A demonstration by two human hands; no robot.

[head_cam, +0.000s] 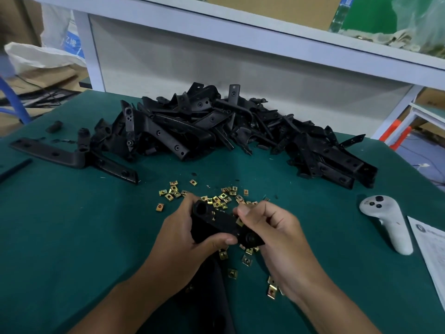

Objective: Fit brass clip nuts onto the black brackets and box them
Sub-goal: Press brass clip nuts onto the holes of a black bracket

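Left hand (183, 237) grip: fingers and thumb clamped round black bracket (216, 225), steadying it over the surface (72, 237). Right hand (272, 227) grip: thumb and forefinger pinch brass clip nut (239, 221) at bracket edge — judged mid-fit. Loose nuts (216, 198) lie just beyond and below grips: stamped, shiny, squarish. Bracket pile (216, 131) further out — matte moulded, w/ holes. No box in view.

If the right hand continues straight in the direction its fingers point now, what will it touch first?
The right hand points left, pinching a brass clip nut against the black bracket that the left hand grips. So it would probably meet that bracket first, then the left hand, though depth is hard to judge.
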